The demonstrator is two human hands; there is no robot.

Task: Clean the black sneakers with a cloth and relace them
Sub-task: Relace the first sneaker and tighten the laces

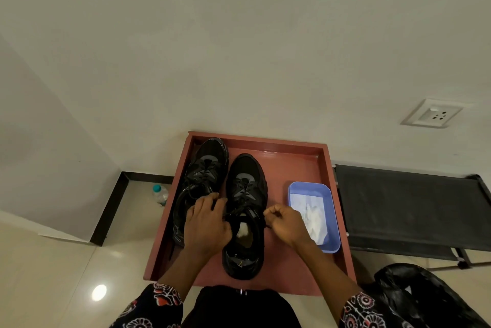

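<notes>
Two black sneakers stand toe-away on a red-brown tray (297, 157). The left sneaker (204, 168) lies against the tray's left wall. The right sneaker (247, 184) stands in the middle, with a white patch showing inside its opening. My left hand (206, 226) holds the right sneaker's collar on its left side, fingers curled over a black lace. My right hand (285, 222) pinches the other lace end at the sneaker's right side. A white cloth (309, 210) lies crumpled in a blue plastic tub (333, 226) at the tray's right.
A plastic water bottle (160, 194) stands on the floor left of the tray. A black folding cot (414, 208) runs along the wall at the right, and a black plastic bag (425, 298) lies at the lower right. A wall socket (431, 113) sits above.
</notes>
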